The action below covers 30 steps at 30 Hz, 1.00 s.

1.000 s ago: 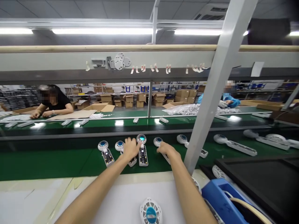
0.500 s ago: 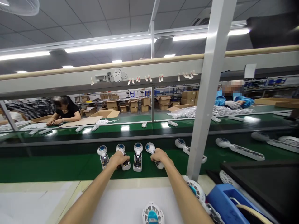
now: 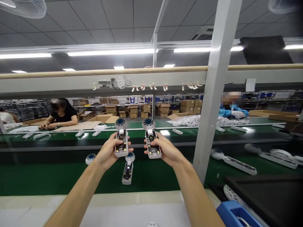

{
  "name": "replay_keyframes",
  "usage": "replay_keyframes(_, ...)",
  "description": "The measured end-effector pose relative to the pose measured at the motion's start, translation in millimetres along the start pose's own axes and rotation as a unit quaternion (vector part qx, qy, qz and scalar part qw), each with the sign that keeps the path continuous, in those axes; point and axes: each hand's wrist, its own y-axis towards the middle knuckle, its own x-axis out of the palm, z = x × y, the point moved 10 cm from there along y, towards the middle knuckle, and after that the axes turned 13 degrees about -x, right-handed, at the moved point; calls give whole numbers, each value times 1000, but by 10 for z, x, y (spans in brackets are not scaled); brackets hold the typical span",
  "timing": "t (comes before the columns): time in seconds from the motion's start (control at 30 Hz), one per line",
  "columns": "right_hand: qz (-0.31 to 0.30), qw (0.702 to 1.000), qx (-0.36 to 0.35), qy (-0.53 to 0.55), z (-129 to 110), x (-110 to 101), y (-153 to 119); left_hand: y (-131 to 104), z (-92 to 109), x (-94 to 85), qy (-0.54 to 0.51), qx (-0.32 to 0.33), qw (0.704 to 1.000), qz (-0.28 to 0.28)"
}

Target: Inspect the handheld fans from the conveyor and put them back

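Observation:
My left hand (image 3: 110,150) is closed around the handle of a white handheld unit (image 3: 121,153). It has a round, slotted head with a blue centre, and its open handle shows a circuit board. A similar handheld unit (image 3: 154,154) is upright in my right hand (image 3: 167,149), the thumb across the board. Both units are raised over the green conveyor belt (image 3: 161,176), side by side and apart. Below and between them, another unit (image 3: 127,173) lies on the belt. The round head of one more unit (image 3: 90,159) shows beside my left forearm, which hides its handle.
A white metal post (image 3: 210,94) rises right of my right hand. Beyond it lies another unit (image 3: 239,164) on the belt. A blue bin (image 3: 236,214) and a black tray (image 3: 265,195) are at lower right. Two people (image 3: 62,115) work across the line.
Both hands have lifted their units off the belt, up and toward each other, tilting them upright. The view has shifted slightly upward.

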Motion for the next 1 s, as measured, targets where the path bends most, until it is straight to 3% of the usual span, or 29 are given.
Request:
replay_keyframes(0.1,-21,999,-41,-23,-235,141,-107,-261,163,300,45,49,996,-51)
replay_keyframes(0.2,-53,994,-94,-26,-409,298,-185,-452,203,405,74,86,990,-79)
replay_keyframes(0.5,-97,986,-133,-36,-463,576,-281,-561,227,467,57,87,987,-125)
replay_keyframes(1.0,-69,987,-141,-18,-402,635,-259,-610,290,472,51,109,981,-154)
